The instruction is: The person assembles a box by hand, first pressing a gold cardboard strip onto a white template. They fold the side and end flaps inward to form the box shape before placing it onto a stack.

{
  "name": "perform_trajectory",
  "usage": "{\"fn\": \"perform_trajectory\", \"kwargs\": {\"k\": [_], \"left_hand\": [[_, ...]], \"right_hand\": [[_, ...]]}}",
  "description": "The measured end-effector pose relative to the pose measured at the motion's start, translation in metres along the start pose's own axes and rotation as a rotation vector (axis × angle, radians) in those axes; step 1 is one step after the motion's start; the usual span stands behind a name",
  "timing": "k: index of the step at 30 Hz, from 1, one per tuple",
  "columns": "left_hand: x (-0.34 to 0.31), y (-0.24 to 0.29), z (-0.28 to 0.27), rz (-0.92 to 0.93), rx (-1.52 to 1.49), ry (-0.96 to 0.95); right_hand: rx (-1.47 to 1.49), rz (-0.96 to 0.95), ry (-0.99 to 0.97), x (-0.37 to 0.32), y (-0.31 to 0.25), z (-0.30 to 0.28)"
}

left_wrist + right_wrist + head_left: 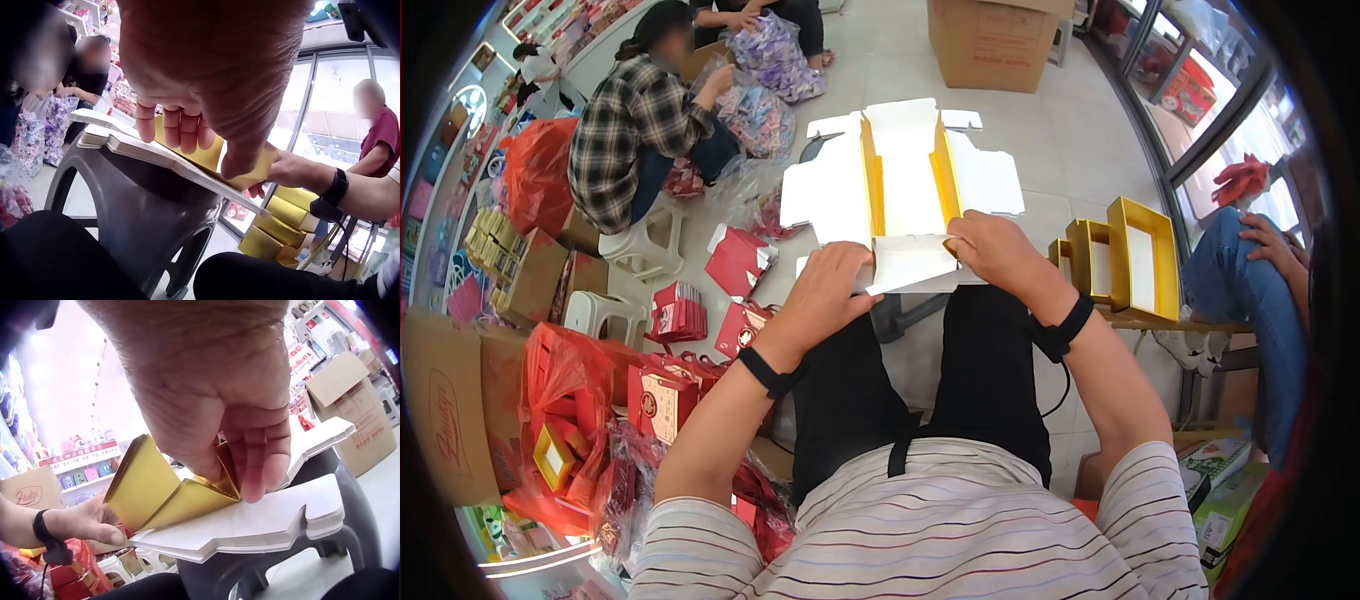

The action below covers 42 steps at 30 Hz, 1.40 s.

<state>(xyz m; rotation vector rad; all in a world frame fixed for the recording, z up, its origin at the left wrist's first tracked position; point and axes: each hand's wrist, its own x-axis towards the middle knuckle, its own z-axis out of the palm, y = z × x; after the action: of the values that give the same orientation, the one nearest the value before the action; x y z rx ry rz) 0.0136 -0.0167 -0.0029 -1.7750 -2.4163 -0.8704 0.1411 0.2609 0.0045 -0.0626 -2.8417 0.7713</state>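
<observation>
A partly folded cardboard box [905, 180], white inside and gold outside, lies on a stack of flat white box blanks [990, 182]. Its two long gold sides stand up, and the near end panel [912, 262] is raised towards the person. My left hand [830, 290] grips that panel at its left end, thumb on the near side and fingers over the edge. At the right corner my right hand [1005, 255] pinches the folded gold flap [224, 469] between thumb and fingers. Underneath the stack is a grey plastic stool [144, 200].
Folded gold boxes [1145, 260] stand on a bench to the right, near a seated person's knee [1235, 260]. Red gift bags [670, 395] and a red plastic bag [580, 400] crowd the left floor. A person in plaid [640, 130] sits ahead; a large carton [995, 45] stands beyond.
</observation>
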Motion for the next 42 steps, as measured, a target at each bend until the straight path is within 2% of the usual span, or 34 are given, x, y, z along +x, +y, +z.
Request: {"fn": "perform_trajectory", "kwargs": {"k": [8, 11, 14, 17, 20, 27, 30, 33, 36, 39, 42], "left_hand": [[0.012, -0.011, 0.008, 0.161, 0.042, 0.045], [0.02, -0.012, 0.005, -0.045, -0.09, -0.02], [0.032, 0.002, -0.004, 0.051, 0.126, 0.164], [0.042, -0.01, 0.001, 0.125, 0.099, 0.197], [0.043, -0.019, 0.016, 0.151, 0.002, 0.11], [0.03, -0.007, 0.023, 0.131, -0.072, 0.118], [0.035, -0.008, 0.026, 0.116, -0.1, 0.16], [0.035, -0.006, 0.023, 0.107, -0.127, 0.142], [0.036, -0.007, 0.025, 0.096, -0.136, 0.144], [0.038, -0.01, 0.025, 0.119, -0.126, 0.133], [0.04, -0.005, 0.028, -0.014, -0.23, 0.211]], "right_hand": [[-0.01, -0.024, -0.032, 0.003, 0.002, -0.002], [0.006, -0.011, -0.063, 0.004, 0.004, -0.006], [0.0, -0.023, -0.061, 0.005, 0.005, -0.005], [-0.01, -0.024, -0.05, 0.006, 0.005, -0.001], [-0.018, -0.033, -0.045, 0.008, 0.003, -0.002], [0.045, 0.002, -0.166, -0.013, -0.001, -0.01], [0.054, -0.053, -0.089, -0.022, -0.002, -0.007], [0.118, 0.02, -0.143, -0.031, -0.016, -0.015], [0.183, 0.027, -0.099, -0.031, -0.016, -0.012], [0.182, 0.027, 0.013, -0.028, -0.007, 0.002], [0.218, 0.003, 0.143, -0.024, -0.001, 0.017]]}}
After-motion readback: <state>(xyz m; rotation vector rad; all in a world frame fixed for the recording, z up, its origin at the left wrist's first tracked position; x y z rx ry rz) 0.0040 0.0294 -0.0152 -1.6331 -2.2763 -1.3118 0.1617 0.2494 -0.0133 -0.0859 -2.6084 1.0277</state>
